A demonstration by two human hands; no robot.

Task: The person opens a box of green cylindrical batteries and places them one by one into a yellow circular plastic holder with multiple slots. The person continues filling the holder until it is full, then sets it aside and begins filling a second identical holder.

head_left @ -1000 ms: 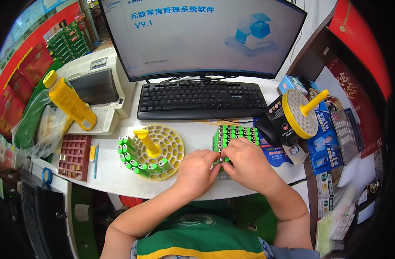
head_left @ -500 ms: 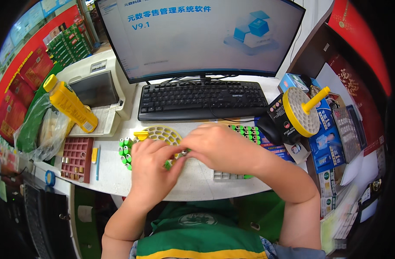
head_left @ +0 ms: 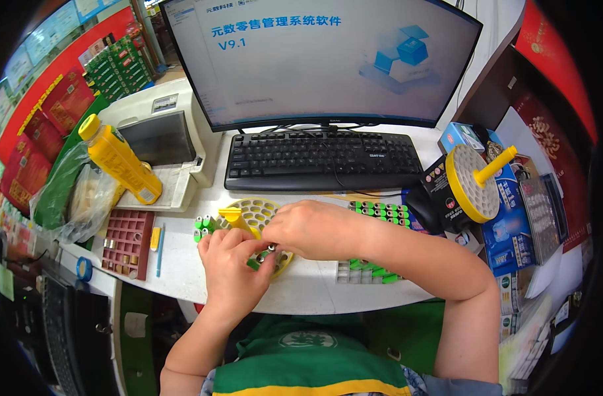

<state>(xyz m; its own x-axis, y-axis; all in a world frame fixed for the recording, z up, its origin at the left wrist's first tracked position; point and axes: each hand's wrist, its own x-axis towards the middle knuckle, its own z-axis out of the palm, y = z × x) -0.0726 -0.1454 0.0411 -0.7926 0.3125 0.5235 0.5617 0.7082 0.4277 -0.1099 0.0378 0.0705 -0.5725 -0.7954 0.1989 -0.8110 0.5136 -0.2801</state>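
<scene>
My left hand is closed, thumb and fingers pinching a small green cylinder with a silvery end. Close beside it, my right hand is curled with its fingertips near that silvery end; what they grip is hidden. Both hands hover at the front of a round yellow rack full of holes, from which a yellow T-shaped handle rises. More green cylinders stand bunched left of the rack. Beneath my right forearm, rows of green cylinders lie by a pale grey compartment tray.
Behind the hands are a black keyboard and a monitor. At left stand a yellow bottle, a printer and a maroon compartment tray. At right, another round yellow rack stands near a black mouse.
The view has shifted, so the scene sits lower and farther right. My hands have come down closer to the yellow rack, and its handle shows more.
</scene>
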